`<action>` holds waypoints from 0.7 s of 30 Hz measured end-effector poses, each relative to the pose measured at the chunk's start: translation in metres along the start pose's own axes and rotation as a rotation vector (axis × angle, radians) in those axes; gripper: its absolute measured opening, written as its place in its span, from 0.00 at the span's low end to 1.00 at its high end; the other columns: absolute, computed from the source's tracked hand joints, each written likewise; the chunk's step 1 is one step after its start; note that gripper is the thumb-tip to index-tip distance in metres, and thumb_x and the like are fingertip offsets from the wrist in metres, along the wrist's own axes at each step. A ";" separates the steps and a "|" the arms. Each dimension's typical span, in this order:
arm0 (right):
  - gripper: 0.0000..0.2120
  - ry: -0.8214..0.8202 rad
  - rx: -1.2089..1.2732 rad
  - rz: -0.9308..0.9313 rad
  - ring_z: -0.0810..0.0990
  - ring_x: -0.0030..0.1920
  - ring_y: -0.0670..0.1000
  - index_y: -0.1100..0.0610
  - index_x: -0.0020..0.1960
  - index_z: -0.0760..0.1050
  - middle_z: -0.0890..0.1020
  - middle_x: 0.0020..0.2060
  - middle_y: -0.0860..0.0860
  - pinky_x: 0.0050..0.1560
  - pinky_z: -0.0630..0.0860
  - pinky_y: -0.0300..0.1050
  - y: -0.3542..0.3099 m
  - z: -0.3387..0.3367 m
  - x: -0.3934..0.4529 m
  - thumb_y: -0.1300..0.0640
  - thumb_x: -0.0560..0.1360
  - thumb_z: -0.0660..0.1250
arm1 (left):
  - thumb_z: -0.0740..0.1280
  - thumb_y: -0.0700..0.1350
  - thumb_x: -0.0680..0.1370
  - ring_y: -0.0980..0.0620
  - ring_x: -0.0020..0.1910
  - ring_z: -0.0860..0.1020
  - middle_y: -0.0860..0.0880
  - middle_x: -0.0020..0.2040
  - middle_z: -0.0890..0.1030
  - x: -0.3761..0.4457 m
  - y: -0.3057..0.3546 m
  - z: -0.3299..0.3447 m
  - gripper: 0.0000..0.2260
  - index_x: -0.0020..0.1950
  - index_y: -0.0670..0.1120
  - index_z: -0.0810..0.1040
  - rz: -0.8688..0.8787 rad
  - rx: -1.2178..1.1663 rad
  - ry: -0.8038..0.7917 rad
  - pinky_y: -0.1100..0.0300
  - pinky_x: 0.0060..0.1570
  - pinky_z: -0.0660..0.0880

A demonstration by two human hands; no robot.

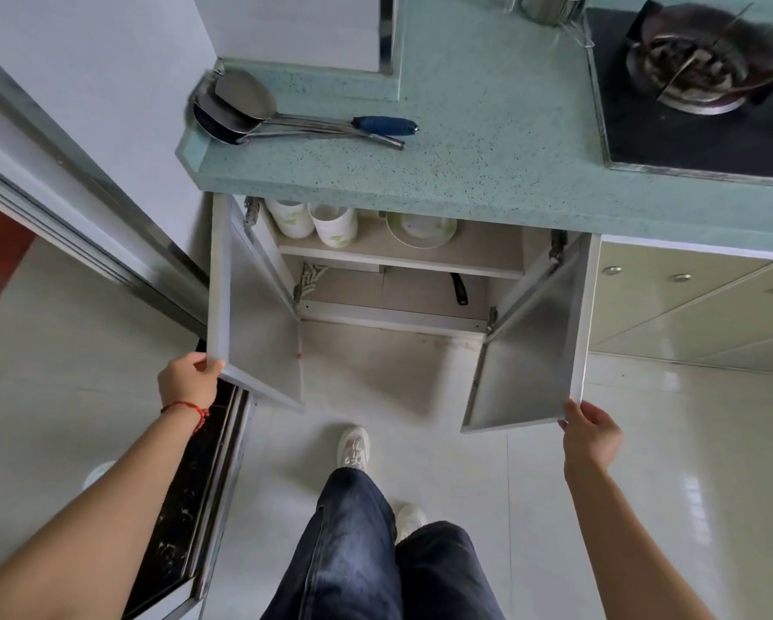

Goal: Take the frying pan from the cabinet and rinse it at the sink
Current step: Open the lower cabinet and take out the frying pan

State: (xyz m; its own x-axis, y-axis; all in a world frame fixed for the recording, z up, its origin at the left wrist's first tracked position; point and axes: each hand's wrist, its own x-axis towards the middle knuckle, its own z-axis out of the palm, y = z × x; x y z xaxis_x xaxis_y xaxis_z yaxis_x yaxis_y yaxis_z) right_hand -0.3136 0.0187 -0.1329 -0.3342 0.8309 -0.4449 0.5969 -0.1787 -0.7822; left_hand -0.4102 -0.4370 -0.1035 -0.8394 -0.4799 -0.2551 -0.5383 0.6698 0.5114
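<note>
Cabinet [398, 279], under the green speckled countertop [487, 140]: both doors stand open toward me.

Left hand [188, 380]: fingers curled over the lower outer corner of the left door [255, 315], gripping its edge. A red string bracelet [188, 409] sits on that wrist.

Right hand [592, 434]: fingers and thumb pinch the lower outer corner of the right door [532, 351], holding its edge.

Upper shelf [398, 257]: two white cups with green print [313, 221] on the left, a shallow white dish with a green rim [420, 228] to their right.

Lower compartment: a black handle [460, 288] pokes out from under the shelf, pointing toward me. I judge it to be the frying pan's handle; the pan body is hidden beneath the shelf, so I cannot confirm its shape.

Countertop: a metal spatula and ladles [241, 111] lie stacked near the left end, one with a blue grip. A gas hob [689, 127] sits at the right with a burner [693, 69].

Floor: pale tiles [375, 373], my two white shoes and dark jeans [375, 552] below.

Sink: not in view.

Progress, as I judge it: only the opening step is done. The cabinet is open and the pan is located but untouched. Left to do: release one door, reach low into the bottom compartment, take the black handle, draw the pan out clear of the shelf edge, carry it to the sink and rinse it.
</note>
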 end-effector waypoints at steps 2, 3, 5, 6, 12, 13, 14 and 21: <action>0.11 0.024 -0.062 -0.012 0.77 0.42 0.56 0.65 0.52 0.77 0.79 0.37 0.56 0.41 0.75 0.41 0.000 -0.008 -0.008 0.60 0.72 0.67 | 0.65 0.39 0.74 0.33 0.44 0.77 0.32 0.44 0.79 -0.009 0.002 0.001 0.09 0.45 0.32 0.78 0.032 0.055 0.047 0.50 0.39 0.72; 0.13 0.033 -0.123 -0.034 0.77 0.46 0.58 0.65 0.55 0.76 0.80 0.43 0.60 0.49 0.74 0.46 0.000 -0.011 -0.014 0.61 0.72 0.66 | 0.65 0.39 0.74 0.33 0.45 0.76 0.31 0.44 0.78 -0.015 0.004 0.002 0.09 0.44 0.31 0.77 0.059 0.079 0.071 0.49 0.38 0.72; 0.18 0.020 -0.239 -0.131 0.75 0.59 0.62 0.66 0.61 0.72 0.76 0.58 0.65 0.62 0.68 0.51 0.002 -0.017 -0.032 0.63 0.73 0.66 | 0.67 0.40 0.73 0.32 0.52 0.75 0.31 0.52 0.77 -0.029 0.007 0.009 0.12 0.51 0.32 0.76 0.161 0.145 0.074 0.43 0.47 0.74; 0.20 0.001 -0.282 -0.199 0.70 0.65 0.62 0.67 0.64 0.69 0.71 0.64 0.66 0.67 0.64 0.51 0.003 -0.018 -0.041 0.64 0.73 0.66 | 0.68 0.41 0.73 0.33 0.57 0.74 0.32 0.57 0.77 -0.036 0.009 0.014 0.15 0.55 0.33 0.75 0.234 0.184 0.053 0.42 0.53 0.73; 0.23 -0.244 -0.514 -0.453 0.65 0.69 0.62 0.65 0.68 0.65 0.67 0.69 0.62 0.69 0.63 0.54 0.009 0.002 -0.075 0.61 0.75 0.64 | 0.57 0.52 0.73 0.37 0.57 0.77 0.36 0.58 0.78 -0.072 0.039 0.042 0.24 0.59 0.36 0.75 0.589 0.342 -0.179 0.42 0.53 0.75; 0.23 -0.272 -0.559 -0.473 0.65 0.70 0.61 0.64 0.68 0.64 0.67 0.69 0.61 0.69 0.63 0.54 0.006 0.008 -0.076 0.59 0.75 0.63 | 0.56 0.52 0.73 0.37 0.57 0.78 0.36 0.58 0.79 -0.073 0.046 0.045 0.24 0.59 0.37 0.75 0.622 0.376 -0.207 0.42 0.53 0.75; 0.23 -0.296 -0.607 -0.500 0.65 0.70 0.60 0.63 0.69 0.64 0.67 0.70 0.60 0.69 0.63 0.55 0.001 0.016 -0.076 0.58 0.76 0.63 | 0.54 0.53 0.75 0.38 0.57 0.78 0.37 0.58 0.79 -0.071 0.053 0.048 0.24 0.59 0.37 0.74 0.649 0.409 -0.235 0.42 0.52 0.76; 0.30 -0.359 -0.876 -0.683 0.67 0.69 0.61 0.62 0.68 0.66 0.69 0.69 0.60 0.67 0.65 0.57 -0.033 0.083 -0.048 0.44 0.74 0.50 | 0.40 0.57 0.79 0.42 0.56 0.79 0.41 0.58 0.80 -0.008 0.090 0.074 0.31 0.60 0.40 0.74 0.782 0.558 -0.352 0.45 0.55 0.75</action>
State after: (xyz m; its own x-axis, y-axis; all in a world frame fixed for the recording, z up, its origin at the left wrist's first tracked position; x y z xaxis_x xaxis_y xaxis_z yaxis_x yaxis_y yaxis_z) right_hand -0.3783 -0.0589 -0.1224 -0.8839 0.3917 -0.2554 0.4655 0.7891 -0.4007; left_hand -0.4574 -0.3312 -0.1160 -0.8965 0.3382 -0.2861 0.2872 0.9355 0.2060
